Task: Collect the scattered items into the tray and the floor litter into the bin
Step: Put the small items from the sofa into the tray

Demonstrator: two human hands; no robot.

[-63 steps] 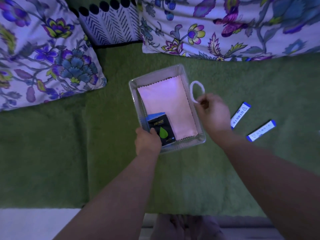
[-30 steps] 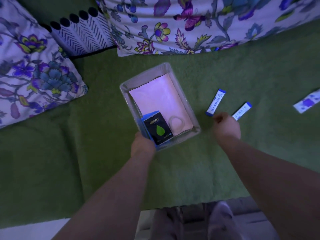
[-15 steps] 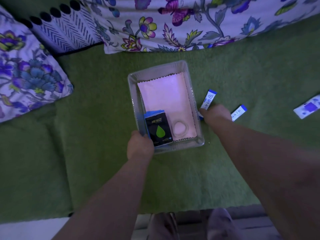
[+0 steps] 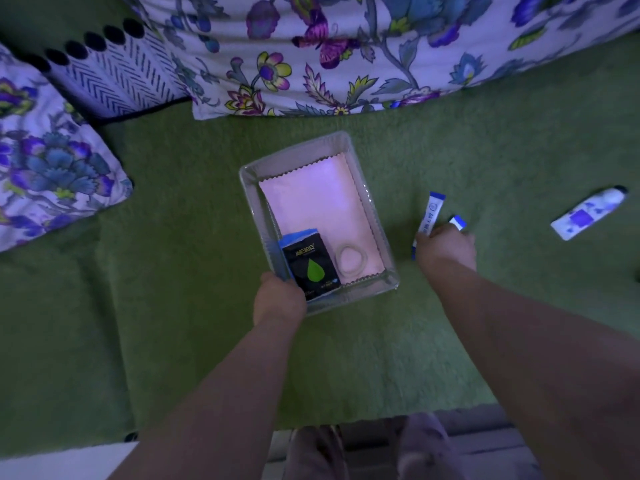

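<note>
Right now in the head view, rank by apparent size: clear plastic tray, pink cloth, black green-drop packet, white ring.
1. Clear plastic tray
2. Pink cloth inside it
3. Black packet with green drop
4. White ring, smallest

Tray (image 4: 249, 188) interior: the far half, over the pink cloth (image 4: 311, 209), is open from above. The near half is taken by the black packet (image 4: 310, 268) and the ring (image 4: 351, 261), side by side. The left hand (image 4: 278, 299) grips the near-left corner and blocks entry there. I read a narrow bare lane of green cover (image 4: 173, 271) between the tray's right wall and the right hand (image 4: 445, 249), which lies over a sachet (image 4: 433, 211) and a second sachet (image 4: 458, 222). Further right there is bare cover up to the tube (image 4: 588, 213). Far side walled by the floral cushion (image 4: 346, 46), with the striped cushion (image 4: 117, 74) far left. Both forearms cross the near side
</note>
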